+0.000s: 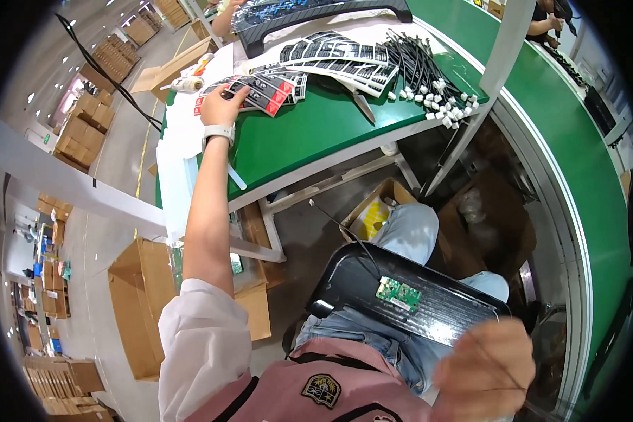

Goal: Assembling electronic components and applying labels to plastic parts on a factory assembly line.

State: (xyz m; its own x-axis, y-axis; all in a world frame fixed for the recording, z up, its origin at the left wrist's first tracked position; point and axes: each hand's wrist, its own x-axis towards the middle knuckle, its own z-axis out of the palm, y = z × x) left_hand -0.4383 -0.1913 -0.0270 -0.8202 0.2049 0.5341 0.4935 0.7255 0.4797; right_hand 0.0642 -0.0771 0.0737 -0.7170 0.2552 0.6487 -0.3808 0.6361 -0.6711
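My left hand [224, 104] reaches out over the green table [309, 133] and rests its fingers on a stack of red and black label cards [264, 91]; a white watch sits on the wrist. On my lap lies a black ribbed plastic panel [401, 295] with a small green circuit board [398, 293] on it. My right hand [487, 369] is blurred at the lower right, beside the panel's near edge, fingers curled; a thin dark wire seems to cross it.
Black sticker sheets [341, 60] and a bundle of black cables with white plugs [429, 77] lie on the table. A long black housing [316, 14] sits at its far edge. Cardboard boxes [144, 309] stand on the floor left. A green conveyor [577, 141] runs right.
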